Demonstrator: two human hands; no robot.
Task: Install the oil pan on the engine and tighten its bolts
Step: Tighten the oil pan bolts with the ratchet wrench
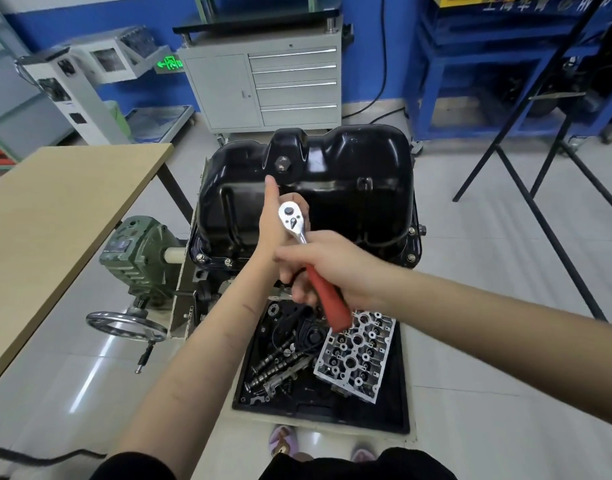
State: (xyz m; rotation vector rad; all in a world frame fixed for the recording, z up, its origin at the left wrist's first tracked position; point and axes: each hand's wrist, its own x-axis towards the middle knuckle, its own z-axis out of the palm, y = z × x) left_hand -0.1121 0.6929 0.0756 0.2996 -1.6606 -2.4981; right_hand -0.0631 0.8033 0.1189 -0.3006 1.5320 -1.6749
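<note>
**Ratchet held over the oil pan on the engine stand**

The black oil pan (308, 188) sits on top of the engine (207, 271), which is carried on a stand, with its flange lying along the engine's edge. Bolts (201, 257) show along the near flange at the left corner, and more at the right corner (411, 258). A drain plug (282, 163) sticks out of the pan's raised far wall.

The right hand (327, 268) has its grip wrapped round the red handle of a ratchet wrench (309, 258), whose chrome head points up and away, hanging over the middle of the pan. The left hand (275, 220) reaches forward beside the ratchet head, thumb raised straight toward the drain plug; its fingers lie behind the ratchet head, and whether they grasp anything cannot be told.

Below the engine, on the floor, a black tray (398, 410) holds a silver cylinder head (358, 355), camshafts (273, 365) and small loose parts. To the left stands a green gearbox (138, 251) with a handwheel (126, 327), and beside it a tan tabletop (55, 216). A grey tool cabinet (263, 84) with drawers stands behind the engine, against a blue wall. Blue racks (470, 81) fill the far right.
</note>
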